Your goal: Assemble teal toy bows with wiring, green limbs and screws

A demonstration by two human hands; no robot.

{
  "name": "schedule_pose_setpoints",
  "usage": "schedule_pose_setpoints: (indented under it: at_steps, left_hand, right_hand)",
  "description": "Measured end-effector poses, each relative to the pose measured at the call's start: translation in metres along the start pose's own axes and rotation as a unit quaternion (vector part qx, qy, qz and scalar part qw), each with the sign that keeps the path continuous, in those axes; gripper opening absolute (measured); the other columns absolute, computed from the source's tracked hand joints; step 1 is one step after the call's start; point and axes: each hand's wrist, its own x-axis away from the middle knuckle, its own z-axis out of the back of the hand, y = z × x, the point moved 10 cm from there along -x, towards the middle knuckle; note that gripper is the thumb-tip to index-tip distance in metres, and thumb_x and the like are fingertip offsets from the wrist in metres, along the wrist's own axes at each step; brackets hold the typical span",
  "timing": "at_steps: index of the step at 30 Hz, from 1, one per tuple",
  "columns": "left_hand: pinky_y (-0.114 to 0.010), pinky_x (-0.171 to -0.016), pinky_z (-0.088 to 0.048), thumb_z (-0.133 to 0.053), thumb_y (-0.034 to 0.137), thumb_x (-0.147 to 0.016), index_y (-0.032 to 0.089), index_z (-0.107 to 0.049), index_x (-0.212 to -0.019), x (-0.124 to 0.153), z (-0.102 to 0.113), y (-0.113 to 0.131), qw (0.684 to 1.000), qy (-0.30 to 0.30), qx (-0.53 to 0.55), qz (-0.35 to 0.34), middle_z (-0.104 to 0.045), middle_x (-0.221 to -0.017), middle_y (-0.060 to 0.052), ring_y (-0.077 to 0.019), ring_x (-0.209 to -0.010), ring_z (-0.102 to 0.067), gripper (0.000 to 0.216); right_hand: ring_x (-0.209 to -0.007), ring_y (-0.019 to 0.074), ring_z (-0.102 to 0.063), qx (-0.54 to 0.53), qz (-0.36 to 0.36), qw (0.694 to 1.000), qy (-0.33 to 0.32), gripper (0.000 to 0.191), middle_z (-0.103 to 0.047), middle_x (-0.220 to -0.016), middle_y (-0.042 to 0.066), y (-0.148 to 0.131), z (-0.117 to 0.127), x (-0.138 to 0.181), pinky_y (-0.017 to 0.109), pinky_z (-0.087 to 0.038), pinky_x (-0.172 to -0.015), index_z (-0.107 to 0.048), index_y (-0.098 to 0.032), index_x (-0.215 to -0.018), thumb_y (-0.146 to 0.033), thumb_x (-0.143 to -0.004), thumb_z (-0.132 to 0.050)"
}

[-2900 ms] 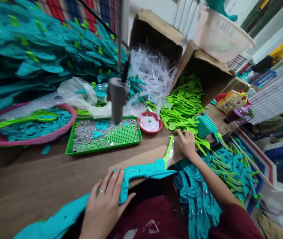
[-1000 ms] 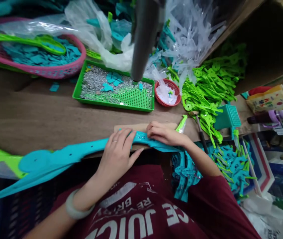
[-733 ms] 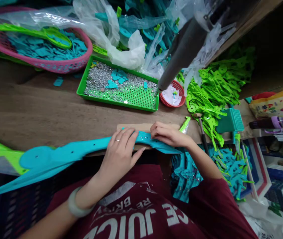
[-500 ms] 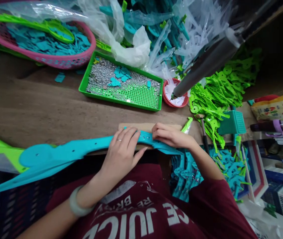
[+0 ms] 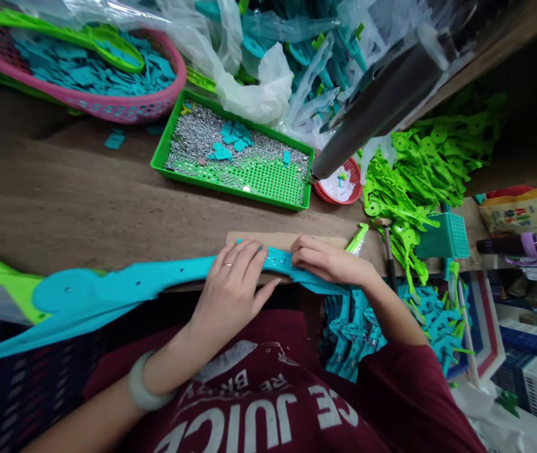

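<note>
A long teal plastic piece (image 5: pixel 121 290) with small holes lies across the front edge of the wooden table (image 5: pixel 70 207). My left hand (image 5: pixel 230 292) rests on its middle, fingers curled over the plastic and pressing it down. My right hand (image 5: pixel 327 259) grips the same piece just to the right, fingers closed over its end. A thin light wooden board (image 5: pixel 282 239) lies under the piece between my hands. A lime green part in a clear sleeve (image 5: pixel 357 237) lies just beyond my right hand.
A grey hanging tool (image 5: pixel 367 123) dangles over a green tray of screws (image 5: pixel 235 157) and a small red bowl (image 5: pixel 344 185). A pink basket of teal bits (image 5: pixel 84 69) sits far left. Lime green parts (image 5: pixel 419 170) pile at right, with teal parts (image 5: pixel 381 321) in a bin below.
My right hand came back from the green pile onto the teal piece. Both hands have since stayed on it, and the hanging grey tool has swung to the right.
</note>
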Motion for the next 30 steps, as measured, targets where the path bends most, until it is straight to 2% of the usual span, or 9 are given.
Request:
schedule_pose_setpoints:
  at_steps: [7,12,16,19,21,23,25,28,30]
  left_hand:
    - [-0.056,-0.107,-0.047,-0.06,0.029,-0.095,0.005,-0.059,-0.125,0.001,-0.002,-0.002,1.0,-0.004,0.017,0.012,-0.066,-0.125,-0.024,-0.0379,-0.121,-0.062,0.038]
    - [-0.057,-0.107,-0.048,-0.059,0.029,-0.096,0.005,-0.059,-0.125,0.0,-0.002,-0.002,1.0,-0.001,0.019,0.009,-0.067,-0.124,-0.024,-0.0378,-0.121,-0.062,0.039]
    - [-0.059,-0.106,-0.048,-0.062,0.034,-0.095,0.003,-0.058,-0.126,0.003,-0.001,0.0,1.0,-0.009,0.012,-0.02,-0.065,-0.125,-0.027,-0.0412,-0.121,-0.061,0.045]
    - [-0.06,-0.106,-0.047,-0.063,0.035,-0.095,0.007,-0.055,-0.135,0.013,-0.004,-0.003,0.996,-0.045,0.016,-0.079,-0.057,-0.14,-0.029,-0.0443,-0.133,-0.054,0.05]
    - [-0.056,-0.105,-0.05,-0.061,0.028,-0.096,0.013,-0.053,-0.14,0.021,-0.001,-0.006,0.989,-0.047,0.008,-0.138,-0.055,-0.145,-0.025,-0.0419,-0.136,-0.052,0.047]
    - [-0.052,-0.101,-0.053,-0.062,0.024,-0.096,0.018,-0.052,-0.142,0.024,0.01,-0.008,0.981,-0.021,-0.007,-0.192,-0.061,-0.142,-0.02,-0.0388,-0.132,-0.057,0.047]
    - [-0.049,-0.099,-0.056,-0.065,0.025,-0.094,0.019,-0.052,-0.142,0.021,0.027,-0.01,0.973,0.008,-0.014,-0.228,-0.066,-0.136,-0.017,-0.036,-0.124,-0.064,0.05]
    - [-0.043,-0.096,-0.059,-0.064,0.033,-0.096,0.02,-0.051,-0.141,0.005,0.052,-0.014,0.973,0.025,-0.013,-0.23,-0.072,-0.126,-0.014,-0.0299,-0.109,-0.072,0.049]
    - [-0.04,-0.09,-0.061,-0.055,0.041,-0.1,0.023,-0.053,-0.138,-0.009,0.063,-0.017,0.976,0.021,-0.005,-0.217,-0.076,-0.117,-0.009,-0.0264,-0.098,-0.075,0.042]
  right_hand:
    - [-0.092,0.0163,-0.053,0.041,-0.009,0.999,-0.001,0.022,-0.056,-0.108,0.009,0.004,-0.01,-0.002,0.03,-0.053,-0.083,-0.058,-0.018,-0.108,-0.024,-0.106,-0.037]
    - [-0.096,0.0165,-0.053,-0.001,-0.003,0.999,0.046,0.018,-0.056,-0.106,0.009,0.007,-0.008,0.005,0.03,-0.051,-0.085,-0.06,-0.018,-0.106,-0.022,-0.104,-0.042]
    - [-0.097,0.0163,-0.053,0.013,-0.002,0.998,0.065,0.022,-0.056,-0.107,0.009,0.01,-0.013,0.002,0.03,-0.051,-0.085,-0.062,-0.019,-0.106,-0.022,-0.104,-0.041]
    - [-0.096,0.0162,-0.055,0.017,0.023,0.995,0.092,0.025,-0.058,-0.105,0.009,0.009,-0.013,0.003,0.029,-0.052,-0.084,-0.065,-0.018,-0.104,-0.025,-0.104,-0.041]
    - [-0.092,0.016,-0.059,0.006,-0.002,0.982,0.189,0.024,-0.061,-0.1,0.008,0.013,0.007,0.019,0.03,-0.052,-0.081,-0.065,-0.019,-0.103,-0.029,-0.104,-0.044]
    - [-0.089,0.0173,-0.061,0.017,-0.074,0.935,0.346,0.022,-0.062,-0.093,0.006,0.013,0.037,0.058,0.033,-0.053,-0.079,-0.065,-0.02,-0.102,-0.033,-0.103,-0.046]
    - [-0.088,0.0203,-0.062,0.063,-0.13,0.887,0.438,0.021,-0.064,-0.092,0.007,-0.005,0.053,0.102,0.038,-0.053,-0.078,-0.065,-0.021,-0.104,-0.038,-0.1,-0.052]
    - [-0.09,0.0242,-0.062,0.177,-0.152,0.895,0.38,0.028,-0.068,-0.1,0.01,-0.05,0.043,0.129,0.043,-0.052,-0.08,-0.066,-0.023,-0.116,-0.038,-0.093,-0.065]
    - [-0.094,0.0247,-0.062,0.226,-0.165,0.893,0.353,0.03,-0.069,-0.107,0.012,-0.067,0.035,0.135,0.044,-0.051,-0.084,-0.064,-0.023,-0.123,-0.03,-0.094,-0.064]
